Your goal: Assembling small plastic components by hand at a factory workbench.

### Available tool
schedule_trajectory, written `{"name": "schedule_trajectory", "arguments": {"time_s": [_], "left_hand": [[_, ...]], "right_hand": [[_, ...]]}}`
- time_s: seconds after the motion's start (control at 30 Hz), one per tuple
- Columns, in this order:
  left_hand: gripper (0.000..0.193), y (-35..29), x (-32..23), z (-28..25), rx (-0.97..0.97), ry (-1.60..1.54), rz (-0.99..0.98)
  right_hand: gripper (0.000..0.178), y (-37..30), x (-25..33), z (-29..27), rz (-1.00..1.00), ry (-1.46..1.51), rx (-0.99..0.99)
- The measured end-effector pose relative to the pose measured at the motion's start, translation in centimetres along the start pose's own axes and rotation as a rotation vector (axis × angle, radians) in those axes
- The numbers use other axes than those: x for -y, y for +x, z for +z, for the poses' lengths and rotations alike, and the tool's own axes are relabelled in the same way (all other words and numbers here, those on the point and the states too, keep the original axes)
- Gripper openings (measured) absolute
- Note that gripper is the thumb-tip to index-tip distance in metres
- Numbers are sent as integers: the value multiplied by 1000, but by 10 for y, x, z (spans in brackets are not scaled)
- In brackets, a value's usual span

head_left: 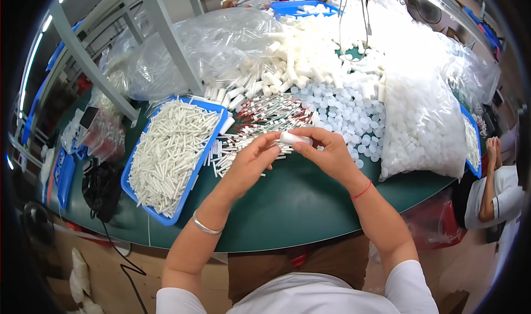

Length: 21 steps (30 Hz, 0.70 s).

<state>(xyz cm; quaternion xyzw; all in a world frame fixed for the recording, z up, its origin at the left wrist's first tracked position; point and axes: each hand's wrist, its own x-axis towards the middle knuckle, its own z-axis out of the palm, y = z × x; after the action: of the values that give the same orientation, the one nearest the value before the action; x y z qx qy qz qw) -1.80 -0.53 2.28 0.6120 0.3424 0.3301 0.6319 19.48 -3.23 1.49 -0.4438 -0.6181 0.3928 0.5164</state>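
Observation:
Between the fingers and thumb of my right hand lies a short, smooth white plastic cylinder, held nearly level above the table. My left hand is closed in a pinch at the cylinder's left end; what it grips there, if anything, is too small to make out. Just beyond both hands spreads a pile of thin white sticks with red and green parts. Translucent round caps lie loose beyond my right hand. Farther back, a heap of white cylinders resembles the held one.
On the left, a blue tray holds many thin white rods. A clear bag of caps stands at the right. Grey metal posts rise at the back left; wires hang overhead. Co-workers sit at the far side and right.

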Motion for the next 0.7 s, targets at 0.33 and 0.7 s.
{"name": "schedule_trajectory", "arguments": {"time_s": [0.33,0.7], "left_hand": [[34,-3,11,5,-172,374,-42],[34,-6,1,12,-69,-42,-193]], "right_hand": [[24,-4,2,6,-381,-430,154],[40,-7,8,16,-211,-171,201]]}}
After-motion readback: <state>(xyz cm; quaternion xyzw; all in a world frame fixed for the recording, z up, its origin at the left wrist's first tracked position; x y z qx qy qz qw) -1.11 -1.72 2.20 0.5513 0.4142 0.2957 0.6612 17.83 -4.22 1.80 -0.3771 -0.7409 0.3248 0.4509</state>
